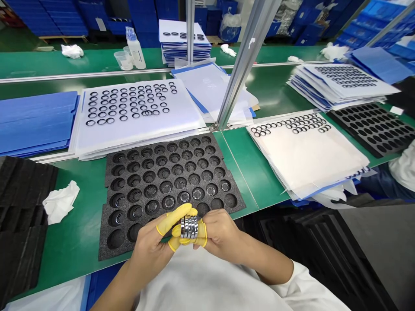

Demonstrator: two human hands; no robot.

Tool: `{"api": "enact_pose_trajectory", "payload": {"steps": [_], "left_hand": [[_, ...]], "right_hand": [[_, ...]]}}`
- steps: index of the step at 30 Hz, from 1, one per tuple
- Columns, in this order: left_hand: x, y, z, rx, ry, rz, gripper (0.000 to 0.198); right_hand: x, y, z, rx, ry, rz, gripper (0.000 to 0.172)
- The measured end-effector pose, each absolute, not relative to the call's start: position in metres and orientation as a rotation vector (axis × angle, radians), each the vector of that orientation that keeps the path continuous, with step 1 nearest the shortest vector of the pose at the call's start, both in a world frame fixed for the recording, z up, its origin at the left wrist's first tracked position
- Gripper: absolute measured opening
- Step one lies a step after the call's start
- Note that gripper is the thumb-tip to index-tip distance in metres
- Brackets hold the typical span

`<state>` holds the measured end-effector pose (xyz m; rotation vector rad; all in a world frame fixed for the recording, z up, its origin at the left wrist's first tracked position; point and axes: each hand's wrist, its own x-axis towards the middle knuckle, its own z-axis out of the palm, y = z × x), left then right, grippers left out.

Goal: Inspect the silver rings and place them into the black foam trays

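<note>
My left hand [149, 244] and my right hand [220, 235] meet over the front edge of a black foam tray [145, 172], and yellow finger cots cover several fingertips. Between them, a short stack of shiny metal rings [189, 227] stands on edge, pinched by fingers from both sides. The tray has rows of round cavities. Some cavities in the rows nearest my hands hold a metal ring, while those farther back look unfilled. My hands hide the tray's front corner.
White sheets with rows of dark rings [136, 108] lie beyond the tray, and another sheet stack [306, 155] lies right. A metal upright [243, 65] rises from the green bench [74, 242]. Stacked black foam [19, 216], a white cloth [60, 202], and blue folders [35, 121] lie left. A co-worker's sleeve [403, 168] shows right.
</note>
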<state>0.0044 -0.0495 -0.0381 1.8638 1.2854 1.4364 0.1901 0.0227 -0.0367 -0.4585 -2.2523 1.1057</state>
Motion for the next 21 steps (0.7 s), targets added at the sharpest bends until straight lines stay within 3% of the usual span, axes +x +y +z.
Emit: {"api": "enact_pose_trajectory", "payload": {"steps": [7,17,21], "left_hand": [[0.005,-0.051,-0.042,1.844,1.300,1.442,0.066],[0.007,-0.052,-0.042,1.868,1.306,1.399,0.071],[0.003,-0.055,-0.045,1.880,1.281,1.382,0.066]], "right_hand": [[0.193,0.023,-0.042,-0.468,-2.402,0.631,0.036],[0.194,0.025,-0.045,-0.437,-2.365,0.394,0.038],[0.195,0.025,-0.047,-0.440,-2.309,0.495,0.035]]}}
